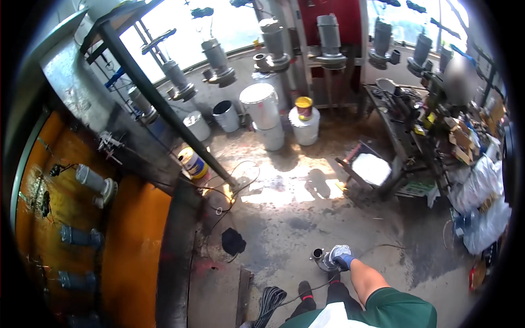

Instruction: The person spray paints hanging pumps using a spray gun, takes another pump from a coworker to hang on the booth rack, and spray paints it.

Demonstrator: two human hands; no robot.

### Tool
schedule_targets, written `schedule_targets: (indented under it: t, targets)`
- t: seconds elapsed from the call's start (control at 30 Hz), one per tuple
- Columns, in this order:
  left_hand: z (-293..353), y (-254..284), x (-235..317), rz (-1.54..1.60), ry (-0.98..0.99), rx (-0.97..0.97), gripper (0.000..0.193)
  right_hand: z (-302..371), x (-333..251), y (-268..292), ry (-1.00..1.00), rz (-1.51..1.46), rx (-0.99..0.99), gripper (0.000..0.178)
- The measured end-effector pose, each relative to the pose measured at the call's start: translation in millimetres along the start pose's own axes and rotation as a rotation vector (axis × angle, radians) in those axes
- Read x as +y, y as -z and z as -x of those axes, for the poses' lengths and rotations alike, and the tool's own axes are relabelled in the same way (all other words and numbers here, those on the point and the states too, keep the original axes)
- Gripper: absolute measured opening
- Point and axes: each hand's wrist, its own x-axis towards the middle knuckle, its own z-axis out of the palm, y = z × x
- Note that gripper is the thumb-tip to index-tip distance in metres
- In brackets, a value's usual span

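My right hand (343,263), in a blue-grey glove, reaches down below my green sleeve. Its fingers are closed at the top of a grey pump (328,259) near my feet. A round outlet (317,253) opens on the pump's left side, and its upper part looks bright and silvery. At the lower edge a coil of black cable (270,300) shows to the left of my legs, and a thin cable runs from it toward the pump. My left hand does not show; whatever bears the coil is out of sight.
Similar grey pumps (220,63) hang along the windows. White buckets (260,112) stand at the back. An orange-walled booth (134,229) with more pumps lies left, past a dark post (164,104). A cluttered workbench (391,123) and plastic bags (484,191) stand right. Black cloth (233,241) lies on the floor.
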Motion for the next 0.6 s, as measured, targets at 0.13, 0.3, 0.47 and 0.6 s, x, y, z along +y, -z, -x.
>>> schedule_targets:
  t: [0.13,0.3,0.47,0.6]
  targets:
    - [9,-2,28,0.036,0.082,0.034,0.059,-108,-23,11,-0.073,-0.067,0.229,0.028]
    - [-4,-10,84,0.070,0.095,-0.009,0.058,-235,11,-84,-0.038,-0.568,-0.017,0.038]
    - [-3,-23,117,0.056,0.174,-0.010,0.057,-285,-11,-81,-0.103,-0.838,-0.449,0.043]
    - [-26,-22,141,0.039,0.147,-0.057,0.056,-323,2,-94,0.130,-0.626,-0.436,0.045]
